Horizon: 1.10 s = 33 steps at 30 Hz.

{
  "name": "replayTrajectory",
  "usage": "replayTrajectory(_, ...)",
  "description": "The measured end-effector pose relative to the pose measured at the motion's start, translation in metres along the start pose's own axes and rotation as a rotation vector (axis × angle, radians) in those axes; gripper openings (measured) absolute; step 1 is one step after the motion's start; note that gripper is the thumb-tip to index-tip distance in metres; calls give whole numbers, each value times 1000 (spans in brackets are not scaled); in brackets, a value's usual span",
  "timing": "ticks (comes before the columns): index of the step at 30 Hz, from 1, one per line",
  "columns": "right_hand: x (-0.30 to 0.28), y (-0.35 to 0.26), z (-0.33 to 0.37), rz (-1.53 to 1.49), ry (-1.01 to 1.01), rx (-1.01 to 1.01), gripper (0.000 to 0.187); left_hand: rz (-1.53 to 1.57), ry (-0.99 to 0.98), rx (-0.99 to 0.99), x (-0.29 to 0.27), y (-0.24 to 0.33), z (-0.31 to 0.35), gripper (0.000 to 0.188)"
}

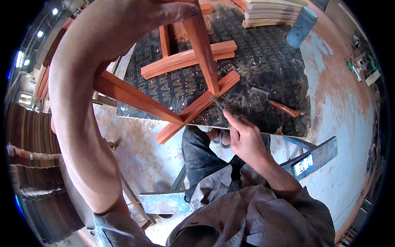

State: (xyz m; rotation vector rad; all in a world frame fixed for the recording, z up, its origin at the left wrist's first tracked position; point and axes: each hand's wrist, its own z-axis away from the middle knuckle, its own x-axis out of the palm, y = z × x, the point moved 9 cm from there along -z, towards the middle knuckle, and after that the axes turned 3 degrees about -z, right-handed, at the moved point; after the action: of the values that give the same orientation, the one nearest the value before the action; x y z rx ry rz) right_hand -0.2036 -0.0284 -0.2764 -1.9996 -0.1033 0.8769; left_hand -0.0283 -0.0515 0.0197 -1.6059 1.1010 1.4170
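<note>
A reddish wooden frame (199, 53) stands tilted over the black work board, its two legs meeting a grooved crossbar (197, 108). My left arm arches over from the left, and my left hand (175, 12) grips the frame near the top edge of the view, its fingers partly hidden. In front of the crossbar, my right hand (247, 135) is closed round a slim metal tool like a narrow chisel (217, 103), index finger laid along it. The tool's tip touches the joint between the right leg and the crossbar; its handle is hidden in my palm.
A wooden-handled tool (284, 108) lies on the board (263, 61) at the right, among shavings. Behind stand a blue cylindrical container (302, 28) and stacked pale wood pieces (271, 12). A lit phone (302, 166) rests on a low bench (327, 152). Stacked slats (35, 173) fill the left.
</note>
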Motion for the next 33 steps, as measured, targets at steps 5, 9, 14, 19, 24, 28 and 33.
replayTrajectory(5, 9, 1, -22, 41, -67, 94, 51, 26, -69, -20, 8, -2, -8, 45)
replayTrajectory(9, 2, 3, -2, -60, 16, -42, 53, -2, 89, 65, 1, -3, 3, 46)
replayTrajectory(14, 10, 10, -24, -25, 4, 96, 51, -1, 67, 67, 4, -5, -6, 50)
replayTrajectory(19, 10, 3, -23, -60, -12, -3, 44, -51, 84, -45, -6, -9, 10, 54)
replayTrajectory(24, 9, 16, -47, -41, 15, 58, 44, 26, 0, 18, 6, -18, -17, 58)
replayTrajectory(28, -1, 6, -13, -6, 29, 50, 44, 52, -60, -58, 14, -31, -32, 59)
replayTrajectory(33, -2, -8, -21, 72, -64, 63, 47, 8, -34, -117, -1, -21, -9, 56)
